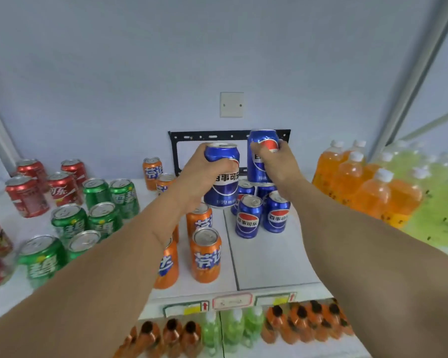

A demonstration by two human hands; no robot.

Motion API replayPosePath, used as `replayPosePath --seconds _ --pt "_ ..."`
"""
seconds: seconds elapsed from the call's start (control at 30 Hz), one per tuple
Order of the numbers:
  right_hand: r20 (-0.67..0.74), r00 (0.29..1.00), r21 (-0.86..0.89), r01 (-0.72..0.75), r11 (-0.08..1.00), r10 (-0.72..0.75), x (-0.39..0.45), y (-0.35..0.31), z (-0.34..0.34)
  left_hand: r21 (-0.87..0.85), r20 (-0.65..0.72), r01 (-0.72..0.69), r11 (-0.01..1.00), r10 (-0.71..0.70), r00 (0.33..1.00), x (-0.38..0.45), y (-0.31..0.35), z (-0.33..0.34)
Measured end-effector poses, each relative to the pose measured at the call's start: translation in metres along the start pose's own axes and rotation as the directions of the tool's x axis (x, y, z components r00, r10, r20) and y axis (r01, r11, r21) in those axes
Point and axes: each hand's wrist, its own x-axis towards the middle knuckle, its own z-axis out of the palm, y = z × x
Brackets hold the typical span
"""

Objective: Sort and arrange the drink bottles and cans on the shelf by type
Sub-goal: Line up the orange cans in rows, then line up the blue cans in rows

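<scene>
**2 blue cans in the air over a shaky little stack**

Head view, the only 1 here: the biggest risk I can see is the blue can cluster (259, 210) on the shelf (269, 264). It looks stacked, so setting another can on top a bit off-centre could topple the lot into the orange cans (204, 254) at 9 o'clock of it. The left hand (199, 174) is wrapped round a blue can (221, 174), at 11 o'clock from the cluster. The right hand (277, 161) grips a second blue can (261, 156) at 12 o'clock, directly above it. Both cans look lifted clear of the shelf. Green cans (98, 208) and red cans (36, 187) sit well off at 9 o'clock.
</scene>
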Motion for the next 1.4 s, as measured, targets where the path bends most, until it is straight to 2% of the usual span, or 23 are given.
replayPosePath --seconds 0.27,0.5,0.87,1.0,1.4 --pt "-0.012 0.995 -0.097 -0.096 0.991 0.096 -0.079 0.029 -0.043 0.044 0.038 0.036 0.998 -0.038 0.999 -0.093 -0.019 0.042" --pt "0.032 0.994 -0.085 -0.105 0.991 0.108 -0.103 0.075 -0.081 0.015 -0.029 0.089 0.996 -0.088 0.996 -0.129 -0.052 0.082" --pt "0.169 0.968 -0.058 -0.178 0.982 0.185 -0.081 0.126 -0.104 0.081 -0.218 0.171 0.982 -0.149 0.964 -0.126 -0.069 0.118" --pt "0.183 0.963 -0.017 -0.197 0.980 0.196 -0.073 0.141 -0.098 0.088 -0.240 0.198 0.976 -0.172 0.955 -0.117 -0.074 0.117" --pt "0.235 0.949 -0.106 -0.189 0.976 0.209 -0.053 0.160 -0.102 0.116 -0.256 0.234 0.965 -0.199 0.946 -0.110 -0.092 0.112"
